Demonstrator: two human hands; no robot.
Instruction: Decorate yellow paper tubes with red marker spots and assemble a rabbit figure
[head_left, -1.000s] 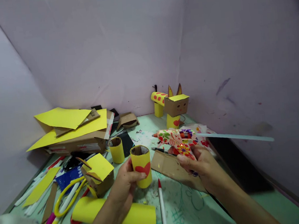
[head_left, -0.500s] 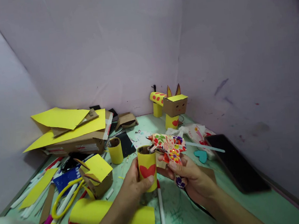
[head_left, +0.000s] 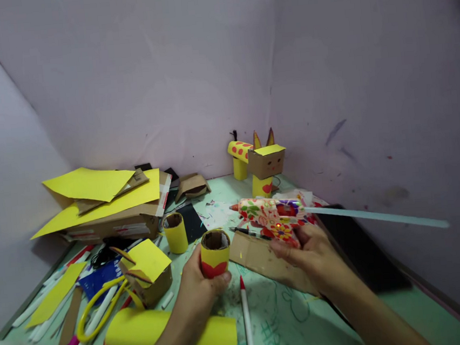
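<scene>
My left hand is wrapped round a short yellow cardboard tube with a red heart on its front. The tube is tipped so its open top shows. My right hand grips a flower-patterned hot glue gun, its nozzle pointing left above and to the right of the tube, apart from it. A long pale glue stick sticks out of the gun's back. Below the gun lie a cardboard piece and a dark pen. A red-tipped white marker lies between my forearms.
A larger yellow roll lies under my left forearm, near a cardboard box head. Another yellow tube stands behind. A finished-looking box-headed animal stands at the back. Yellow sheets are stacked left; a black tray-like object lies right.
The glue gun has moved right and turned more level, away from the tube. My left hand has tilted the tube, showing its opening. The cardboard piece and pen are now more visible.
</scene>
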